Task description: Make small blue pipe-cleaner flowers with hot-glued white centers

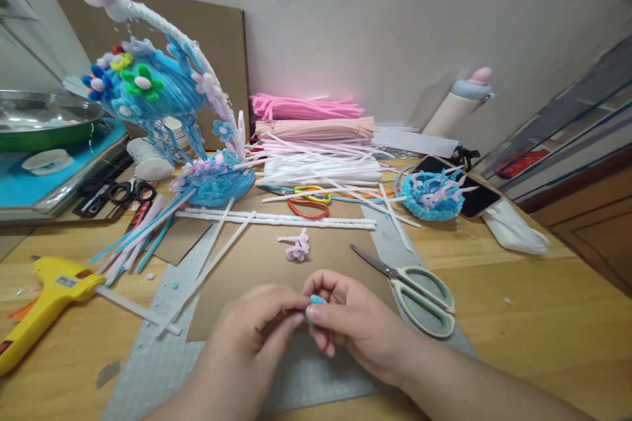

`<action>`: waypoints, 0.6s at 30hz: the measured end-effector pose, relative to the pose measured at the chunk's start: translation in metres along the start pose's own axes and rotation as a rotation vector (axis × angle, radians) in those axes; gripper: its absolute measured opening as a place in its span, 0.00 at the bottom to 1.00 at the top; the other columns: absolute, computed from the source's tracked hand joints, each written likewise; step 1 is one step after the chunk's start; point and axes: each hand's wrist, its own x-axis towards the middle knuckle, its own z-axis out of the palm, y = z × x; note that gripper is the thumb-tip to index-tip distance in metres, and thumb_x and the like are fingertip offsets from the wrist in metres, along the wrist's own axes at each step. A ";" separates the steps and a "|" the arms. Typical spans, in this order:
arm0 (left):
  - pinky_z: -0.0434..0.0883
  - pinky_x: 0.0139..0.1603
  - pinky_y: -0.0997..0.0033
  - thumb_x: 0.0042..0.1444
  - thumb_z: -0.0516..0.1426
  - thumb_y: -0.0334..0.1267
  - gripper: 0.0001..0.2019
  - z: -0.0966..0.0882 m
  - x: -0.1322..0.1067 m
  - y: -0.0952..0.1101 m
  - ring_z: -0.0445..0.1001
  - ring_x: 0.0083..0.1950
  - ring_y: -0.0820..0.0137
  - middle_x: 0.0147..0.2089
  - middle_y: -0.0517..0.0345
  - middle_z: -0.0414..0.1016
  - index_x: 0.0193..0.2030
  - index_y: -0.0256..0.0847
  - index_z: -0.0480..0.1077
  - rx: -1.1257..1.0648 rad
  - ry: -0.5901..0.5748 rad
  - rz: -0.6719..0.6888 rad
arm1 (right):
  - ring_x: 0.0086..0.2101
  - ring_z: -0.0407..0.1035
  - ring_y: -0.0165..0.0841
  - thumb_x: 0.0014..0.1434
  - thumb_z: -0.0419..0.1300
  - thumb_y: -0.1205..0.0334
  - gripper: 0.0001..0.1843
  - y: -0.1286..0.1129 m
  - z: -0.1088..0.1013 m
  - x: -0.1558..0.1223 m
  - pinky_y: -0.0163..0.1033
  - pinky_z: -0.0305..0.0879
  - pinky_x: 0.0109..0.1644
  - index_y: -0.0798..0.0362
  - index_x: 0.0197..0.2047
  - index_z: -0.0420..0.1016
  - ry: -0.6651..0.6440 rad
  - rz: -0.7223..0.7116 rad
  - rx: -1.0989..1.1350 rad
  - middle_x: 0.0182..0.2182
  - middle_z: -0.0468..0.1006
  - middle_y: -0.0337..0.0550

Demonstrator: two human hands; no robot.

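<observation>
At my far left the yellow glue gun (62, 281) lies on its side on the table (533, 316), its nozzle turned inward, probably so it stays handy without crowding my work. Next to it, fuzzy sticks (129, 247) are bunched loosely, likely for easy picking. Behind them stands the flowered blue ornament (170, 95), under a white arch (170, 23) rising from a wide blue base (217, 184); that broad foot presumably keeps the tall thing steady.

In front of me the cardboard (232, 263) lies over a grey mat (316, 395), I'd judge to spare the wood. My left hand (257, 322) is curled, thumb and forefinger pinched at the small blue piece (316, 300). Just beyond it a purple flower (299, 250) rests on the cardboard, apart from my fingers. Farther back, pink sticks (311, 107) are stacked by colour against the wall, perhaps for sorting. My right hand (350, 312) grips the same blue piece between thumb and fingers, which mostly hide its shape; two pinches suit something so small.

To the right, the scissors (395, 274) lie slightly open, handles towards my right arm, convenient for grabbing. Beyond sits a round blue piece (432, 196), beside a phone (484, 197).
</observation>
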 end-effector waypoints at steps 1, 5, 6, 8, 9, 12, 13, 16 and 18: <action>0.68 0.39 0.73 0.56 0.55 0.32 0.08 0.000 0.000 0.000 0.75 0.36 0.68 0.32 0.59 0.79 0.32 0.46 0.75 0.007 0.012 -0.010 | 0.16 0.62 0.20 0.48 0.68 0.59 0.16 -0.001 -0.001 0.000 0.24 0.59 0.19 0.56 0.35 0.66 0.010 0.010 -0.010 0.17 0.68 0.30; 0.68 0.38 0.73 0.55 0.55 0.32 0.05 0.003 -0.002 -0.001 0.74 0.36 0.68 0.32 0.59 0.77 0.33 0.44 0.72 -0.023 0.069 -0.093 | 0.14 0.60 0.19 0.48 0.68 0.59 0.15 -0.002 -0.001 0.000 0.23 0.57 0.17 0.57 0.33 0.67 0.014 0.044 -0.022 0.16 0.67 0.30; 0.67 0.37 0.73 0.56 0.55 0.33 0.05 0.004 -0.002 -0.001 0.74 0.35 0.67 0.31 0.58 0.76 0.32 0.43 0.71 -0.043 0.060 -0.100 | 0.14 0.60 0.19 0.48 0.68 0.59 0.16 -0.002 -0.001 0.000 0.23 0.56 0.17 0.56 0.34 0.67 0.015 0.043 -0.015 0.17 0.69 0.30; 0.67 0.35 0.72 0.56 0.55 0.36 0.05 0.005 -0.001 -0.002 0.72 0.33 0.67 0.30 0.58 0.74 0.31 0.41 0.69 -0.110 0.031 -0.137 | 0.15 0.61 0.19 0.47 0.69 0.58 0.19 0.000 -0.001 0.000 0.23 0.57 0.17 0.56 0.36 0.66 0.009 0.027 0.007 0.20 0.70 0.31; 0.67 0.35 0.71 0.55 0.56 0.38 0.05 0.005 -0.001 -0.003 0.72 0.33 0.67 0.30 0.57 0.74 0.31 0.40 0.69 -0.162 0.016 -0.166 | 0.15 0.62 0.19 0.47 0.69 0.57 0.19 0.001 -0.002 0.000 0.23 0.57 0.17 0.55 0.36 0.65 0.001 0.011 0.015 0.20 0.70 0.31; 0.67 0.36 0.69 0.54 0.57 0.40 0.07 0.005 0.003 -0.006 0.72 0.33 0.66 0.30 0.55 0.75 0.33 0.39 0.68 -0.336 -0.048 -0.251 | 0.15 0.62 0.20 0.50 0.67 0.54 0.19 0.002 -0.002 0.000 0.23 0.58 0.17 0.55 0.36 0.64 -0.034 -0.036 0.010 0.18 0.69 0.30; 0.67 0.36 0.69 0.54 0.57 0.40 0.07 0.005 0.004 -0.007 0.72 0.33 0.66 0.30 0.55 0.74 0.33 0.39 0.67 -0.362 -0.064 -0.263 | 0.16 0.62 0.20 0.51 0.67 0.53 0.18 0.001 -0.002 0.000 0.24 0.58 0.18 0.55 0.36 0.64 -0.040 -0.043 -0.010 0.17 0.68 0.30; 0.65 0.34 0.71 0.53 0.57 0.39 0.07 0.006 0.005 -0.009 0.70 0.31 0.68 0.27 0.57 0.72 0.28 0.39 0.67 -0.318 -0.071 -0.264 | 0.16 0.63 0.21 0.47 0.69 0.53 0.20 0.000 0.001 0.000 0.25 0.59 0.18 0.55 0.34 0.65 -0.011 -0.036 -0.113 0.19 0.68 0.30; 0.63 0.31 0.73 0.51 0.58 0.37 0.07 0.005 0.004 -0.008 0.68 0.29 0.69 0.26 0.59 0.69 0.25 0.39 0.67 -0.276 -0.053 -0.259 | 0.16 0.63 0.21 0.44 0.70 0.54 0.20 -0.002 0.003 -0.001 0.26 0.58 0.17 0.55 0.32 0.65 0.009 -0.018 -0.182 0.19 0.68 0.29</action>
